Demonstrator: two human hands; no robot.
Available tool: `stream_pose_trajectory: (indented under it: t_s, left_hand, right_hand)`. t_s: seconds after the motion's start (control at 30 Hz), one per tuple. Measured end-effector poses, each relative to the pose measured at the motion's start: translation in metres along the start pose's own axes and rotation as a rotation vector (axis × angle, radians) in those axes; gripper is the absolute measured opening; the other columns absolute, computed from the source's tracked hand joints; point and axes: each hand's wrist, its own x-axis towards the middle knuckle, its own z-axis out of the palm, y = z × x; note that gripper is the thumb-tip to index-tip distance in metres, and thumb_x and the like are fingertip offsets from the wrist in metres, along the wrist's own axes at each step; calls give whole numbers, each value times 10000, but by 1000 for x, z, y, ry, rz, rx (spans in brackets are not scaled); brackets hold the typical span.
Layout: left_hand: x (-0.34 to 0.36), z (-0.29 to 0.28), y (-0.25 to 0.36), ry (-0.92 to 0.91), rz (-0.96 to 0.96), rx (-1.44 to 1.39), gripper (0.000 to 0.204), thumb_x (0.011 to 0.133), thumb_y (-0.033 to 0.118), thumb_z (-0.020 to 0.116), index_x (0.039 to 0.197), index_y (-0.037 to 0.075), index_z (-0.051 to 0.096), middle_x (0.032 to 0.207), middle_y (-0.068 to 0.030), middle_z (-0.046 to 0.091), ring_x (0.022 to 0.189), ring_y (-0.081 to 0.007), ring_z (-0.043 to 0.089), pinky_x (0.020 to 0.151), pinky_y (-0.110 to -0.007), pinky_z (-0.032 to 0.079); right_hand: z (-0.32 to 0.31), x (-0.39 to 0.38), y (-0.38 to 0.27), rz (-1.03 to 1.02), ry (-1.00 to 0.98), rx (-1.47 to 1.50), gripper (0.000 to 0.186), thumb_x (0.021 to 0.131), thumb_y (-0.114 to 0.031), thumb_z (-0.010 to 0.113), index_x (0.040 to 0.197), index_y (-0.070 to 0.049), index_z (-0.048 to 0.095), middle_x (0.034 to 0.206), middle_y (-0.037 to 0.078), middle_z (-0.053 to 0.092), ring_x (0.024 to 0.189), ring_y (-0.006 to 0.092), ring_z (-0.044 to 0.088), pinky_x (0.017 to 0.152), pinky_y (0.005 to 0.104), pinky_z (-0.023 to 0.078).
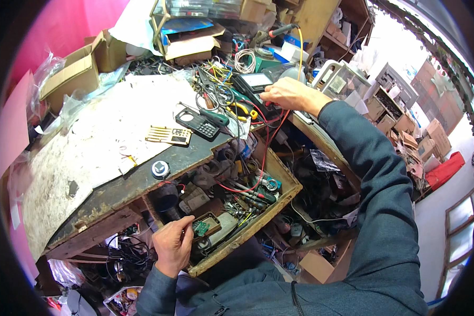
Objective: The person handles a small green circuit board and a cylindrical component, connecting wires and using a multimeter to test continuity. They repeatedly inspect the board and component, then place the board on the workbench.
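My right hand [292, 96] reaches to the far side of the bench, its fingers pinched at the lower part of a dark multimeter [256, 80] with a lit screen. Something red shows beneath the fingertips, but they hide what they grip. Red test leads [266, 152] run from there down over the open wooden drawer [287, 192]. My left hand [173, 246] is closed at the drawer's near left corner, thumb and forefinger together; what they hold, if anything, is hidden. Beside these fingers a small green circuit board [201, 228] lies in a shallow brown box [211, 223].
On the bench lie a dark keypad phone housing [197, 122], a green-handled screwdriver [214, 117], a gold-coloured slotted plate [168, 135] and a round white-and-black piece [160, 169]. Tangled cables and yellow-handled pliers [240, 108] sit near the multimeter. Pliers and loose tools fill the drawer.
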Motion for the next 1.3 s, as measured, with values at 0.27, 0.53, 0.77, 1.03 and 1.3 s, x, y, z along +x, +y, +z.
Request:
stream_pose_trajectory:
  t_s: [0.27, 0.53, 0.77, 1.03, 1.3]
  left_hand:
    - [1, 0, 1, 18, 46, 6, 173, 844, 2, 716, 1014, 34, 728, 839, -143, 717, 722, -291, 705, 646, -359, 541]
    - [0, -1, -2, -12, 30, 55, 162, 865, 55, 708, 1025, 46, 731, 875, -142, 727, 767, -303, 713, 678, -373, 551]
    - [1, -1, 1, -28, 13, 69, 166, 863, 62, 708, 1026, 42, 731, 882, -140, 732, 778, -306, 716, 682, -378, 555]
    - [2, -3, 3, -47, -34, 71, 146, 875, 50, 702, 1015, 39, 740, 904, -164, 734, 800, -324, 724, 702, -368, 560]
    - [3, -5, 3, -40, -35, 60, 153, 875, 44, 698, 1023, 35, 736, 901, -173, 726, 799, -334, 716, 704, -379, 555]
  right_hand:
    - [1, -2, -6, 82, 32, -37, 64, 848, -120, 644, 896, -80, 626, 824, 134, 712, 820, 355, 722, 690, 460, 572]
    - [-23, 51, -42, 497, 86, 110, 236, 849, -312, 711, 893, -82, 738, 860, 171, 726, 872, 376, 715, 773, 466, 574]
    - [7, 100, -46, 766, 88, 390, 422, 824, -398, 706, 970, -6, 762, 948, 219, 746, 931, 364, 727, 824, 437, 561]
    - [33, 126, -39, 820, 326, 469, 205, 802, -95, 602, 869, 62, 715, 943, 322, 697, 929, 465, 698, 821, 510, 557]
    - [35, 149, -50, 801, 559, 545, 173, 847, -146, 642, 869, -10, 748, 909, 278, 716, 916, 431, 712, 836, 498, 555]
